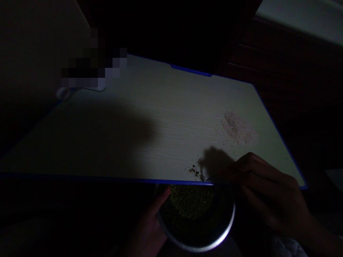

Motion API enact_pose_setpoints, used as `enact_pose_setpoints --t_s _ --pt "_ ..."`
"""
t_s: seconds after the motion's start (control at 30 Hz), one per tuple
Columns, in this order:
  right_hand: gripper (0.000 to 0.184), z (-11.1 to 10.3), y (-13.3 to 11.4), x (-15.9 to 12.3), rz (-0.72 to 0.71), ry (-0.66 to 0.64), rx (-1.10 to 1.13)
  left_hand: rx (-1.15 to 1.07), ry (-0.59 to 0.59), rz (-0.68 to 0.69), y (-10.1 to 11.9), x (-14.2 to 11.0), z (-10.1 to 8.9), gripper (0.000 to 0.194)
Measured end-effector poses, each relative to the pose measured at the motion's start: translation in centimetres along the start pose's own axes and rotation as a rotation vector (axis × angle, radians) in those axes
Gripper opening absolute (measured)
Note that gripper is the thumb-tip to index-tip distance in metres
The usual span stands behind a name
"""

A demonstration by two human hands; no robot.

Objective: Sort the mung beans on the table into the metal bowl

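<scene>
My left hand grips the left side of a round metal bowl, with the thumb over its rim. Mung beans lie inside the bowl, which is held just below the table's front edge. Above it on the tabletop, a few mung beans are mixed with some pale grains. My right hand is closed beside them, fingers pinched together. A thin dark shape shows at its fingertips, too dim to name. Farther back on the right lies a pile of pale grains that look like rice.
The pale table has a blue rim. A blurred-out object lies at its far left corner, with a small white round thing beside it. Around the table the room is very dark.
</scene>
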State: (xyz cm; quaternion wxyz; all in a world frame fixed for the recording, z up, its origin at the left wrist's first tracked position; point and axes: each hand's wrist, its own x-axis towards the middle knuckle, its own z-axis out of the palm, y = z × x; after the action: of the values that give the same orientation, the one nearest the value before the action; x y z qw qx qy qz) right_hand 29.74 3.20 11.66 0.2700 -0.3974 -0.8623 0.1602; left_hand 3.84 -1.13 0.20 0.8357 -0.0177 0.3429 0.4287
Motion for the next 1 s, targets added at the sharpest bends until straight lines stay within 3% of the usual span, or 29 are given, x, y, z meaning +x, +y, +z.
enact_pose_setpoints --t_s 0.13,0.43,0.57,0.77,1.0 --pt "0.026 0.2 0.0 0.1 -0.014 0.004 0.004 -0.006 0.192 -0.025 0.3 -0.2 1.0 0.007" --pt "0.028 0.5 0.2 0.3 -0.014 0.020 -0.004 -0.039 0.103 -0.036 -0.3 -0.2 -0.3 0.010" --pt "0.030 0.6 0.2 0.4 -0.003 0.022 -0.028 -0.024 0.121 -0.062 0.0 -0.1 -0.5 0.011" --pt "0.027 0.7 0.4 0.8 -0.016 0.048 -0.067 -0.051 0.106 -0.032 0.1 -0.2 0.5 0.009" --pt "0.031 0.6 0.8 1.5 -0.008 0.078 -0.102 0.022 0.180 0.011 0.2 -0.3 1.2 0.011"
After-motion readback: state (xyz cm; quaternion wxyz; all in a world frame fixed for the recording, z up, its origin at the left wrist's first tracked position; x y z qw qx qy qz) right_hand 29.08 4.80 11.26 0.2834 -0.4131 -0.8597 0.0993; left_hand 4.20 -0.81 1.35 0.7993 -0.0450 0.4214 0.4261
